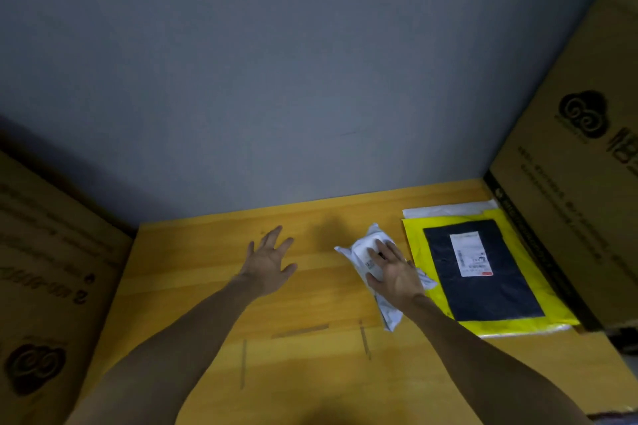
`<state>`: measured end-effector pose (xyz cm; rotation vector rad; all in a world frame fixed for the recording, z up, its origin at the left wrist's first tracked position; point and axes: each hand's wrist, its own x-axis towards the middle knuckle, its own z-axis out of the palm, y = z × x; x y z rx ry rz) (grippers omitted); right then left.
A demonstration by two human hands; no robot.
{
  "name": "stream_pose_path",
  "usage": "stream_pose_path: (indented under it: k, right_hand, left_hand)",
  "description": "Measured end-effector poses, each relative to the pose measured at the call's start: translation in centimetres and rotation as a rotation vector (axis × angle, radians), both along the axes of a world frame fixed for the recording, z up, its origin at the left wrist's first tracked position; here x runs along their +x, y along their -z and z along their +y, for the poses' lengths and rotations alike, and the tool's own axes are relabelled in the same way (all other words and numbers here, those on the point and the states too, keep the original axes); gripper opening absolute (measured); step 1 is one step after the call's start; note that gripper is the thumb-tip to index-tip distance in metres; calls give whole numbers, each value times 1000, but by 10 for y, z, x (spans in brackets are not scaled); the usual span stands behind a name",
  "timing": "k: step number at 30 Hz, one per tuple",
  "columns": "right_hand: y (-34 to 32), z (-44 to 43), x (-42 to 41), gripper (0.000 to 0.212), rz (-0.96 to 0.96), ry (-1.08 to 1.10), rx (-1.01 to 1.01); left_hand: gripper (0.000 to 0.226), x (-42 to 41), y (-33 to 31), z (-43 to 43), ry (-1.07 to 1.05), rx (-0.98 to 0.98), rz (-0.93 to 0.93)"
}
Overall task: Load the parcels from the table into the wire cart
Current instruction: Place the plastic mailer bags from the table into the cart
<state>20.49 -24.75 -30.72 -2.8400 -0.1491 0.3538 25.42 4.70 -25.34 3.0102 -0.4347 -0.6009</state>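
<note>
Straight down from the head camera: wooden surface [207, 286] set against a grey wall [276, 79], with a left cardboard box [51, 269] and a right cardboard box [569, 166] standing at its two sides, both printed in dark ink. Over bare wood near the middle, left hand [267, 260], fingers straight and spread apart, holding nothing; cannot tell whether touching the wood or just above it. Further right, right hand [397, 274] laid flat on a crumpled white parcel [360, 247], fingers straight and fanned across its top, thumb along its left edge, not curled round it. Lying aslant on the surface, this white parcel, one corner overlapping the near left edge of a yellow mailer [518, 323]. On the yellow mailer, a dark flat parcel [483, 293] bearing a white shipping label [471, 254]. Peeking out beneath at the far edge, a pale flat parcel [448, 209]. Whole stack just beside the right cardboard box.
</note>
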Motion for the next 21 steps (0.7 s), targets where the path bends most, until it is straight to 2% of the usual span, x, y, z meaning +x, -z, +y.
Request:
stream_pose_path:
  k: [2,5,8,14,19,21]
  right_hand:
    - [-12,-1,0,73,-57,-6,22]
    - [-32,-1,-4,62,-69,-11,-68]
    - [-44,1,-13,63,-88,24,-110]
    - [-55,10,-49,63,-93,200,-128]
    - [-51,23,-98,60,-131,365,-113]
    - [-48,31,-121,65,-140,397,-118]
  left_hand:
    - [62,-1,-16,1,-12,-5,-35]
    - [63,-1,-33,1,-19,-15,-57]
    - [65,-1,-44,0,15,-45,-68]
    - [65,-2,-49,3,130,-122,-96]
    - [64,-18,-42,6,235,-163,-31]
    - [64,-29,-38,9,305,-155,0]
